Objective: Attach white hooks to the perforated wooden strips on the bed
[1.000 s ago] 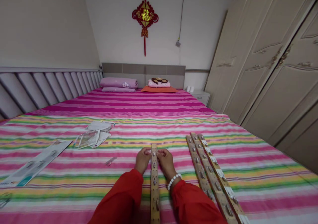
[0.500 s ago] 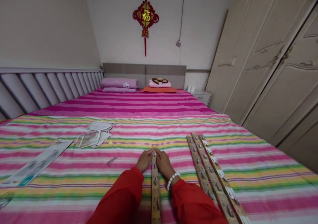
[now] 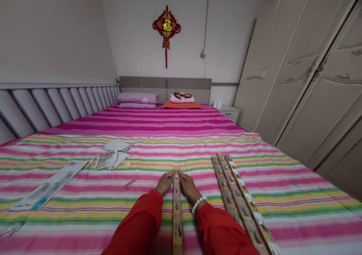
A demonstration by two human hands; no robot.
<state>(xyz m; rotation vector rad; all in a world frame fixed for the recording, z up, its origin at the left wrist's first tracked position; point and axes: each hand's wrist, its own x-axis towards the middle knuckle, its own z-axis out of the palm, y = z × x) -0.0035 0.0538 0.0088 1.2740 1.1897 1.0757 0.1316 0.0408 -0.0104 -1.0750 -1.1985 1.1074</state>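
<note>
A long wooden strip (image 3: 177, 213) with metal hooks lies lengthwise on the striped bedspread (image 3: 181, 149) in front of me. My left hand (image 3: 164, 183) and my right hand (image 3: 188, 185) sit on either side of its far end, fingertips pinched together at the top hook. Both arms wear red sleeves, and a white bead bracelet (image 3: 198, 204) circles the right wrist. What the fingertips pinch is too small to make out.
Three more hook strips (image 3: 240, 198) lie side by side to the right. Clear plastic packets (image 3: 111, 155) and a long printed package (image 3: 49, 185) lie at left, a small item (image 3: 129, 183) near them. Pillows (image 3: 138, 98) at the headboard, wardrobe (image 3: 308, 70) on the right.
My hands have drawn in from gripping the strip's sides to pinching together at its far end. The view has tilted up slightly.
</note>
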